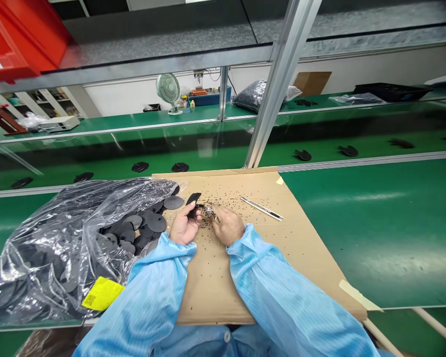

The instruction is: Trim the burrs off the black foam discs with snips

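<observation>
My left hand (186, 224) is closed on a thin black plastic disc (194, 198), held tilted on edge above the cardboard. In my right hand (228, 224) is a pair of nippers (210, 211); their shiny metal head points left at the disc, and the fingers hide most of the handles. Whether the jaws touch the disc is too small to tell. Tiny black bits lie scattered on the cardboard sheet (215, 292) around both hands. A utility knife (262, 208) rests on the sheet, right of my right hand.
To the left, a clear plastic bag (59, 238) spills many black discs (156, 222) onto the cardboard; a yellow label (103, 293) lies at its front. Behind, a green conveyor belt (215, 148) carries spaced black parts. A metal post (278, 84) rises beyond the sheet; a red bin (26, 39) sits upper left.
</observation>
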`<state>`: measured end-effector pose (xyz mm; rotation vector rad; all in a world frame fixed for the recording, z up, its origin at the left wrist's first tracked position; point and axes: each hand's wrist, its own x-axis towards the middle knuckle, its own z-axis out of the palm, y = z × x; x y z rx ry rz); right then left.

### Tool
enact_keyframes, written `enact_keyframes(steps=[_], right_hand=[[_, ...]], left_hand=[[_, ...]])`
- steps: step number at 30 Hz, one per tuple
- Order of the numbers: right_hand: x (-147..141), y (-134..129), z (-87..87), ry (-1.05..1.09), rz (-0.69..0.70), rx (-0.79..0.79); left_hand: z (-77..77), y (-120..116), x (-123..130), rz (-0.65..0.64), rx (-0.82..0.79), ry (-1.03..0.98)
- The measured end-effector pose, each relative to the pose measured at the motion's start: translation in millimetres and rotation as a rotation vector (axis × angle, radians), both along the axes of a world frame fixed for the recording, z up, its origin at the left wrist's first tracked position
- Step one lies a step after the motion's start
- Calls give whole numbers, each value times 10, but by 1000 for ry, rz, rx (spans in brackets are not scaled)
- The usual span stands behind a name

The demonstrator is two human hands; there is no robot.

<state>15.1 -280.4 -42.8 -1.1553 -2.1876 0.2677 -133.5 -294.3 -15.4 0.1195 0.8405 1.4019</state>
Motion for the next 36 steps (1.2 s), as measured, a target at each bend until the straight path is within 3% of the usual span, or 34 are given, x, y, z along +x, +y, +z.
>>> enact_keyframes(steps=[8, 21, 29, 36], right_hand=[[7, -1, 39, 249, -74, -31], [-22, -39, 14, 33, 24, -49], [-72, -149, 189, -176, 111, -120], [-77, -191, 255, -218, 117, -177]], left_hand=[[-77, 29, -22, 100, 207, -30], [-73, 33, -94, 7, 118, 7], [-66, 0, -143, -164, 168, -25], [-38, -11, -134, -223, 187, 68]])
